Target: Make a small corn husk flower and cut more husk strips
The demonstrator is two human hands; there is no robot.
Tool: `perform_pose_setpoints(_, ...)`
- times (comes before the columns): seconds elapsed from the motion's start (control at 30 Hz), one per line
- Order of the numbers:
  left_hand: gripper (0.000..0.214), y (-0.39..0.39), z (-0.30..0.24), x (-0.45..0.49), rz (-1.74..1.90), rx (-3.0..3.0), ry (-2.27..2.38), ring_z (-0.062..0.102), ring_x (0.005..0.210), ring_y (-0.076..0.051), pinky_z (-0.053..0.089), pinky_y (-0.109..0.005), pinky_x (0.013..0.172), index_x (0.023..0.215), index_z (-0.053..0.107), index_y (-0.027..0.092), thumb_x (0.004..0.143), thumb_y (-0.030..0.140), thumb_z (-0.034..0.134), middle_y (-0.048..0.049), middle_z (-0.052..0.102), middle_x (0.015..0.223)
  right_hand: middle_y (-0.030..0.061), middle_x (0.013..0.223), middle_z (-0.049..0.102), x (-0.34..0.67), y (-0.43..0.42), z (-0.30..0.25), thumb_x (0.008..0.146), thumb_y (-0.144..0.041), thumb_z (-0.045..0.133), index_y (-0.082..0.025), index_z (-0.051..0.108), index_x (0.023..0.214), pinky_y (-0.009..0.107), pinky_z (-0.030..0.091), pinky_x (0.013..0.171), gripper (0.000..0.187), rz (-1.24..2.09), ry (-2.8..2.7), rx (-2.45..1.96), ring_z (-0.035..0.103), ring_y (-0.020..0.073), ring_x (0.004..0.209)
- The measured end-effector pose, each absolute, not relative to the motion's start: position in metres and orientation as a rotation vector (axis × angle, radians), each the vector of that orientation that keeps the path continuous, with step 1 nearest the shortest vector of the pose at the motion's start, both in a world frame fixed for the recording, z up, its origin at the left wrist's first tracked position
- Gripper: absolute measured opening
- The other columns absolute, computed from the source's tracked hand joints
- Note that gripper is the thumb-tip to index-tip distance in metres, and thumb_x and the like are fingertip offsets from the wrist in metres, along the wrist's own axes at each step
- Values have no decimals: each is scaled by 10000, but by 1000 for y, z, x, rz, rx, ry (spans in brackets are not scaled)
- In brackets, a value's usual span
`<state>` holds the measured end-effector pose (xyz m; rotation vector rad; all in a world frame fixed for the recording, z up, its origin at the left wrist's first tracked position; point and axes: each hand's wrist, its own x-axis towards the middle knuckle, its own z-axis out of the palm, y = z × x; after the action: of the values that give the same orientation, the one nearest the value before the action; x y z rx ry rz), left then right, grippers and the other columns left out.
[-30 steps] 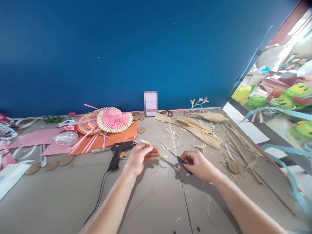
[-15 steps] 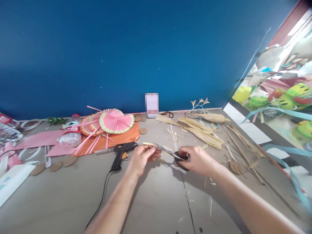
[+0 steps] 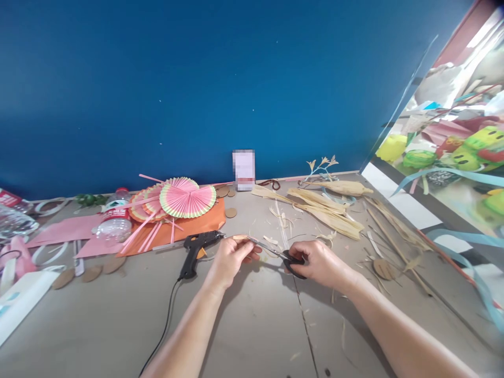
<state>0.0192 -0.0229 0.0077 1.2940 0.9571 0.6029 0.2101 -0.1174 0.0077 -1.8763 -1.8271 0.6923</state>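
Note:
My left hand (image 3: 233, 258) pinches a small pale strip of dried corn husk (image 3: 240, 238), whose end sticks out past the fingertips. In my right hand (image 3: 318, 263) are black-handled scissors (image 3: 293, 261). Their blades point left and reach the fingers of my left hand at the strip; they look nearly closed. Beyond my right hand lie several long dried corn husks (image 3: 328, 216). A black hot glue gun (image 3: 192, 252) rests on the table just left of my left hand, its nozzle close to the wrist.
Pink paper fans (image 3: 188, 197) lie on orange paper (image 3: 212, 227) at the back left, beside a plastic bottle (image 3: 115, 219). A small framed card (image 3: 244, 170) leans on the blue wall. Husk scraps and a cardboard disc (image 3: 382, 269) lie right. The glue gun's cord (image 3: 167, 315) runs toward me.
The scissor blades, slightly apart before, have come together. The strip's tip has tilted a little in my left fingers. Both hands stay in nearly the same place.

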Motion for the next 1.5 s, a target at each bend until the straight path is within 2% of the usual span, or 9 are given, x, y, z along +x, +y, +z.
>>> perform_pose_setpoints(0.2,174,-22,5,18,584,1326,967,604,573,-150,416,-231,548,761,619,121,673,258,560,-63,678,668,-25,604,538,211,-118,6,655,-232,567,-192,551,663,196,303,519,44,642,-1848,-1865,423,92,534)
perform_pose_setpoints(0.4,183,-21,-1,17,528,1400,943,597,561,-145,415,-229,541,646,640,121,685,279,557,-65,675,664,-19,583,525,215,-119,2,649,-234,572,-188,565,660,202,299,518,48,624,-1861,-1872,420,98,528)
perform_pose_setpoints(0.6,157,-21,3,18,508,1278,932,584,527,-132,419,-225,525,635,624,117,667,261,572,-58,658,628,-33,573,510,213,-119,3,650,-207,561,-191,562,650,193,297,500,16,709,-1825,-1834,416,91,524)
perform_pose_setpoints(0.77,153,-23,7,18,503,1276,914,588,537,-136,417,-223,518,667,626,113,656,261,589,-61,656,637,-34,569,501,212,-119,3,651,-209,558,-189,563,649,194,291,491,22,744,-1799,-1824,410,90,518)
perform_pose_setpoints(0.97,255,-21,9,16,615,1197,914,600,585,-136,419,-206,504,838,599,132,613,246,635,-37,651,709,-40,555,470,212,-118,1,648,-216,548,-186,542,626,194,281,482,38,731,-1788,-1843,383,89,514)
perform_pose_setpoints(1.17,212,-15,3,13,734,1064,960,624,597,-146,451,-214,510,726,616,126,619,309,636,-43,663,690,-43,543,454,212,-117,-1,647,-220,550,-184,552,631,194,278,471,39,772,-1744,-1837,363,86,500)
perform_pose_setpoints(1.5,187,-14,1,14,738,982,946,640,584,-141,459,-186,480,710,623,119,623,282,653,-30,668,651,-42,541,455,209,-117,2,649,-220,554,-180,554,633,192,279,464,44,822,-1714,-1826,361,85,498)
